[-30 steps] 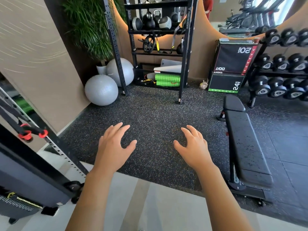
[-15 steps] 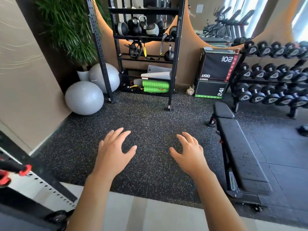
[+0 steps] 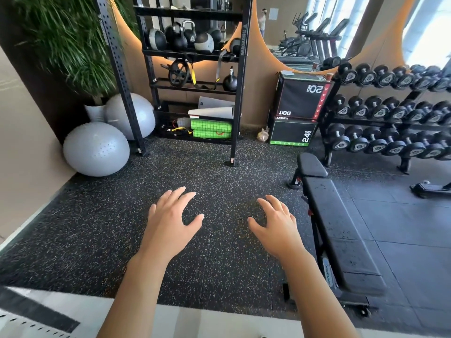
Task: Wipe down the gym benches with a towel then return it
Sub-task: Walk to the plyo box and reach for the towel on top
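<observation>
Both arms reach forward, palms down, over the speckled floor (image 3: 214, 181). The left hand (image 3: 170, 223) has its fingers spread and relaxed and holds nothing; the right hand (image 3: 275, 223) is the same, fingers slightly bent, pinching nothing. No towel shows anywhere in view, so where it lies I cannot tell.

Against the frames of a second ago, the hands keep the same pose while the view has swung to the right: the red-handled frame at the left edge has gone, the grey balls (image 3: 96, 148) have slid left, and the bench (image 3: 341, 230) and dumbbell rack (image 3: 390, 113) now take up more of the right side. I judge the person is turning toward the bench, with wiping not yet begun and the towel still to be fetched.

The bench lies just right of the right hand, its pad dark and spotted, a small white label low on its frame too blurred to read. Farther off, the shelf rack (image 3: 192, 69) holds medicine balls, kettlebells and a green mat. Beside it the plyo boxes (image 3: 300, 108) read "20 INCH" and "24 INCH", with an upside-down word that looks like "DOIT".
</observation>
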Tool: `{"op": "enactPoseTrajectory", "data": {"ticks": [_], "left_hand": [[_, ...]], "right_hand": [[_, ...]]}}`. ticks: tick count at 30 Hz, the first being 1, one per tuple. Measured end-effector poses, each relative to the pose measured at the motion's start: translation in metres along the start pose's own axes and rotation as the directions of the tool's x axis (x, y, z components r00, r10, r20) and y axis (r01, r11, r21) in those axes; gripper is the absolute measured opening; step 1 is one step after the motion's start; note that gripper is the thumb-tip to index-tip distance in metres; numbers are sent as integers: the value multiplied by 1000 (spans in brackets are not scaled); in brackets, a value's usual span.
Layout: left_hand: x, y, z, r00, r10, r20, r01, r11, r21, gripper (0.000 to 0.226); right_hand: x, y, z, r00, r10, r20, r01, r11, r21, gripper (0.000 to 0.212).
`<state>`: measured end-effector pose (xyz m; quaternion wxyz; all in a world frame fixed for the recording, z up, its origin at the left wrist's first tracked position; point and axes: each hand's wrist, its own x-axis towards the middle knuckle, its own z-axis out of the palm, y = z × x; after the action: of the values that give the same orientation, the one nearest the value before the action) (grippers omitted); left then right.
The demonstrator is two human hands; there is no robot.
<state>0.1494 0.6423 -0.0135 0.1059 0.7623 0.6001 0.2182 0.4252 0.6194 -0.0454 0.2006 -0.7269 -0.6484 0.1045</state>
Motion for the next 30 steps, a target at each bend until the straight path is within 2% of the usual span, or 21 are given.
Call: {"op": "enactPoseTrajectory", "data": {"ticks": [21, 30], "left_hand": [[248, 180, 115, 996, 83, 37, -84, 996, 32, 61], [314, 189, 137, 992, 118, 55, -121, 991, 58, 61]], "right_hand": [[223, 192, -72, 998, 47, -50, -42, 993, 108, 69], [272, 228, -70, 991, 114, -77, -103, 986, 133, 68]]}}
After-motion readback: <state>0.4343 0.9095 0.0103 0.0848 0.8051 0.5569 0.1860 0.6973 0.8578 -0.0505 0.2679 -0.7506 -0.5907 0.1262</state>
